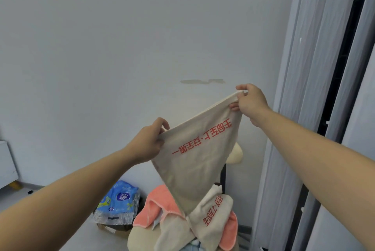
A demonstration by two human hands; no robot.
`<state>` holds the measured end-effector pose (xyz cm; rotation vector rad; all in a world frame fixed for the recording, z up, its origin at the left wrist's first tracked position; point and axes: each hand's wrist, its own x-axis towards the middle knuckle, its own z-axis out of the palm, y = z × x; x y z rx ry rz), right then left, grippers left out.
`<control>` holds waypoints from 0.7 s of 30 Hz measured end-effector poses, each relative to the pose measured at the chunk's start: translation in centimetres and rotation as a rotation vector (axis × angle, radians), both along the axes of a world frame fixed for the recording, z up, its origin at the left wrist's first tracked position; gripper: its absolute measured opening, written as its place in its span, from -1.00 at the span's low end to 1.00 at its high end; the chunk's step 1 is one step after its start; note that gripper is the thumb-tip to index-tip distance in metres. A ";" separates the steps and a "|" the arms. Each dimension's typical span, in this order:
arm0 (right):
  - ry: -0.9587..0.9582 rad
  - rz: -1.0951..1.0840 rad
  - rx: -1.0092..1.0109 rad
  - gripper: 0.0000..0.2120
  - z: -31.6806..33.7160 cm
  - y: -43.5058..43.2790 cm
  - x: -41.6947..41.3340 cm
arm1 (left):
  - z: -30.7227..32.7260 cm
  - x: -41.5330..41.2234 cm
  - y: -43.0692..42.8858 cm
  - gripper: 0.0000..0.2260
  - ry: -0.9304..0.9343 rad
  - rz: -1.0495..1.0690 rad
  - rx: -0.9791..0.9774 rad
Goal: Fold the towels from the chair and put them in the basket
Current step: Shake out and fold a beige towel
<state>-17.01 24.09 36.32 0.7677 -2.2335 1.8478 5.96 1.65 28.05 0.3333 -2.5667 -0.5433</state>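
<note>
The left forearm (71, 185) and right forearm (324, 149) rise from the lower corners. At mid-frame the beige towel (194, 159) hangs stretched by its top edge, probably to fall flat for folding. The left hand (149, 141) pinches the lower corner and the right hand (251, 102) the higher one, so the hands are apart. Below, more towels (211, 216) lie on the chair (236, 154).
</note>
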 end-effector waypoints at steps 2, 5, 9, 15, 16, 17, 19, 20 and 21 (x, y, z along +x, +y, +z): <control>0.010 0.001 0.012 -0.71 -0.5 0.2 -0.5 | 0.5 0.3 -0.7 -0.73 -0.005 0.020 -0.030; 0.018 -0.011 0.015 -0.70 -0.7 0.5 -0.9 | 1.1 0.7 -1.5 -0.77 -0.023 0.007 -0.090; 0.027 -0.037 0.029 -0.73 -0.6 1.0 -1.0 | 1.3 1.1 -2.1 -0.81 -0.054 -0.013 -0.157; 0.049 -0.078 0.075 -0.74 -0.8 1.2 -1.5 | 1.6 1.2 -2.6 -0.78 -0.045 0.000 -0.201; 0.053 -0.082 0.080 -0.75 -0.9 1.3 -1.5 | 1.6 1.2 -2.7 -0.78 -0.062 0.002 -0.204; 0.052 -0.084 0.084 -0.74 -0.9 1.4 -1.6 | 1.7 1.2 -2.8 -0.77 -0.081 0.007 -0.207; 0.055 -0.083 0.108 -0.75 -1.1 1.6 -1.8 | 1.7 1.1 -3.1 -0.77 -0.104 0.023 -0.213; 0.055 -0.084 0.124 -0.75 -1.2 1.7 -1.8 | 1.7 1.1 -3.2 -0.77 -0.112 0.033 -0.216; 0.054 -0.088 0.136 -0.76 -1.3 1.7 -1.9 | 1.8 1.0 -3.3 -0.79 -0.119 0.050 -0.215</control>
